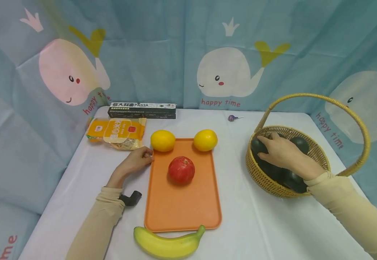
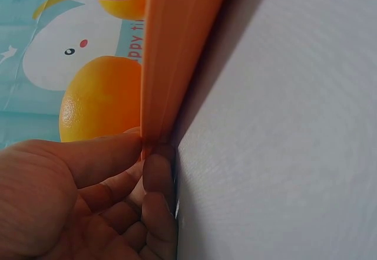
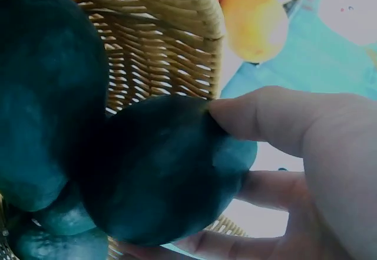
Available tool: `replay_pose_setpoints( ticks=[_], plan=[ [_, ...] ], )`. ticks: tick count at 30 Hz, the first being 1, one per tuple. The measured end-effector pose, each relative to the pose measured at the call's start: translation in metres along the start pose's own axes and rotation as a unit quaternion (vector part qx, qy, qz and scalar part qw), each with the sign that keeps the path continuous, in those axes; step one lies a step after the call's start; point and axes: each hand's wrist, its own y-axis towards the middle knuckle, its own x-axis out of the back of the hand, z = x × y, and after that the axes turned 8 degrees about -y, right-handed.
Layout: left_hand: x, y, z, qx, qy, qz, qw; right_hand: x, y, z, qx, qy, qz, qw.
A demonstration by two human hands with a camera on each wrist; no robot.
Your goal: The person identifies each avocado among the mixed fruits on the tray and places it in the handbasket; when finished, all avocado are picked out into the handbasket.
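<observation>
My left hand is at the left edge of an orange tray, pinching its rim between thumb and curled fingers, as the left wrist view shows. A red round fruit lies on the tray, and two yellow fruits sit at its far corners. Inside a wicker basket on the right, my right hand grips a dark green avocado, thumb on one side and fingers around the other. Several more dark avocados fill the basket around it.
A banana lies at the tray's near edge. Beside my left sleeve is a black pipe. A yellow food packet and a pasta box stand at the back left, and a small purple item farther right. The basket's tall handle arches over my right forearm.
</observation>
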Motion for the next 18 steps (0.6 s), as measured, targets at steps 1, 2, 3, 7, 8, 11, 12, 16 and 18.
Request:
replay_pose_setpoints(
  ticks=[1, 2, 3, 7, 8, 11, 12, 16, 18],
  plan=[
    [0.0001, -0.0002, 0.0001, -0.002, 0.000, 0.000, 1.0000, -0.0002, 0.0007, -0.0003, -0.002, 0.007, 0.010, 0.9999],
    [0.0001, -0.0004, 0.0002, -0.004, 0.001, 0.000, 1.0000, -0.0003, 0.0014, -0.0004, -0.002, 0.016, 0.016, 0.9998],
    [0.0001, -0.0002, 0.0006, -0.005, 0.000, -0.001, 1.0000, -0.0003, 0.0020, -0.0005, -0.002, 0.024, 0.018, 0.9996],
    [0.0004, -0.0001, 0.0004, -0.012, 0.000, -0.001, 0.9999, 0.0006, 0.0015, -0.0005, 0.011, 0.015, -0.003, 0.9998],
    [0.0003, 0.0001, 0.0008, -0.012, -0.001, -0.001, 0.9999, 0.0004, 0.0014, -0.0007, 0.013, 0.005, -0.010, 0.9999],
    [0.0003, 0.0002, 0.0018, -0.015, 0.000, 0.000, 0.9999, -0.0007, 0.0005, -0.0009, 0.020, -0.034, -0.021, 0.9990],
    [0.0001, 0.0004, 0.0021, -0.015, 0.000, 0.000, 0.9999, -0.0017, 0.0001, -0.0012, 0.022, -0.045, -0.021, 0.9985],
    [-0.0002, 0.0006, 0.0020, -0.013, -0.001, 0.001, 0.9999, -0.0044, -0.0004, -0.0021, 0.026, -0.050, 0.006, 0.9984],
    [-0.0006, 0.0008, 0.0019, -0.011, -0.003, 0.001, 0.9999, -0.0040, 0.0001, -0.0026, 0.024, -0.037, 0.022, 0.9988]
  ],
)
